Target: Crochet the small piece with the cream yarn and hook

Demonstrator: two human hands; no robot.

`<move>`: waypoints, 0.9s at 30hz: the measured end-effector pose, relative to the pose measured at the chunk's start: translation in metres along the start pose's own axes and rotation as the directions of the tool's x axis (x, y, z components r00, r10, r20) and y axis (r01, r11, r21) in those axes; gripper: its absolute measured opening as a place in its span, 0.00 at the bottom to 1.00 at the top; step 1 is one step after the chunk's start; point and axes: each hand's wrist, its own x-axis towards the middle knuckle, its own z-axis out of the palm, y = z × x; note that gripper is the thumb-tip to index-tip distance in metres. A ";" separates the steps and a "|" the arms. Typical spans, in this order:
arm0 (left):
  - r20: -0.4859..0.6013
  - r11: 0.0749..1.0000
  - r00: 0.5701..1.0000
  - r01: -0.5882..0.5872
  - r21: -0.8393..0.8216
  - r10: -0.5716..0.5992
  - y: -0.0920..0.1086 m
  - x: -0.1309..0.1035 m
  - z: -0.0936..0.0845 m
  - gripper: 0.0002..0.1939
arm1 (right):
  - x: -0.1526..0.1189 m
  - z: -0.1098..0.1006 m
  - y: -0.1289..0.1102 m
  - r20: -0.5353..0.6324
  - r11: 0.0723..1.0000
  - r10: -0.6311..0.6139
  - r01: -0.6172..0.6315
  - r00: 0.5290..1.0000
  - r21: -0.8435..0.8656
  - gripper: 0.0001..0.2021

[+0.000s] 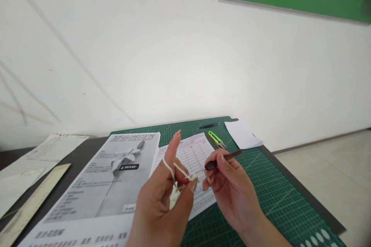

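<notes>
My left hand (162, 204) pinches a small piece of cream-white crochet work (192, 177) between thumb and fingers, its forefinger pointing up. White yarn (167, 165) loops round that forefinger and runs down to the pinch. In my right hand (236, 191) is a crochet hook (213, 165) with a dark brown handle, held between thumb and fingers. Its thin metal shaft points left toward the work; whether the tip sits inside a stitch is too small to tell. More pale yarn shows beneath the left hand, partly hidden by the fingers.
A green cutting mat (278, 197) covers much of the dark table. On it lie a printed flower sheet (84, 200), a ruled form (199, 142), green thread snips (216, 139), a black pen (209, 125) and white paper (242, 134). A ruler (37, 200) and written sheets (55, 150) lie left.
</notes>
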 end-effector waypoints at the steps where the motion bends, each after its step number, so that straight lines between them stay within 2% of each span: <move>1: 0.009 0.999 0.999 0.033 -0.017 -0.032 0.001 0.001 0.000 0.34 | 0.000 0.000 0.000 0.000 1.000 0.014 -0.014 1.000 0.013 0.07; 5: 0.034 0.977 0.988 0.155 -0.147 -0.152 0.007 0.005 0.000 0.40 | 0.000 0.001 0.002 -0.027 0.999 0.003 -0.002 1.000 0.036 0.06; 9: 0.058 0.942 0.974 0.228 -0.247 -0.221 0.008 0.004 0.001 0.41 | -0.003 0.002 0.003 -0.061 0.990 -0.129 0.125 0.990 -0.060 0.05; 11: 0.032 0.959 0.982 0.189 -0.213 -0.186 0.005 0.003 0.002 0.41 | -0.006 0.001 0.004 -0.039 0.951 -0.263 0.253 0.964 -0.178 0.05; 13: -0.015 0.985 0.994 0.107 -0.138 -0.110 0.003 0.001 0.003 0.41 | -0.010 -0.002 0.004 0.022 0.872 -0.399 0.387 0.917 -0.299 0.04; 15: -0.043 0.997 0.998 0.040 -0.063 -0.043 0.001 0.000 0.004 0.41 | -0.012 -0.005 0.004 0.078 0.802 -0.471 0.463 0.879 -0.378 0.04; 17: -0.048 0.999 0.998 0.027 -0.039 -0.029 0.001 0.000 0.005 0.43 | -0.013 -0.007 0.005 0.090 0.772 -0.497 0.488 0.863 -0.408 0.04; 19: -0.052 0.996 0.996 0.065 -0.069 -0.069 0.003 0.001 0.005 0.44 | -0.013 -0.006 0.005 0.074 0.787 -0.491 0.478 0.868 -0.390 0.04; 21: -0.047 0.984 0.991 0.118 -0.132 -0.125 0.005 0.002 0.004 0.47 | -0.012 -0.004 0.005 0.033 0.842 -0.449 0.435 0.893 -0.319 0.04; 24: -0.005 0.956 0.985 0.169 -0.239 -0.175 0.008 0.003 0.003 0.48 | -0.009 0.000 0.003 -0.028 0.947 -0.295 0.288 0.955 -0.145 0.05; 27: 0.027 0.933 0.978 0.204 -0.296 -0.206 0.010 0.003 0.003 0.44 | -0.006 0.002 0.002 -0.034 0.992 -0.128 0.128 0.991 0.013 0.06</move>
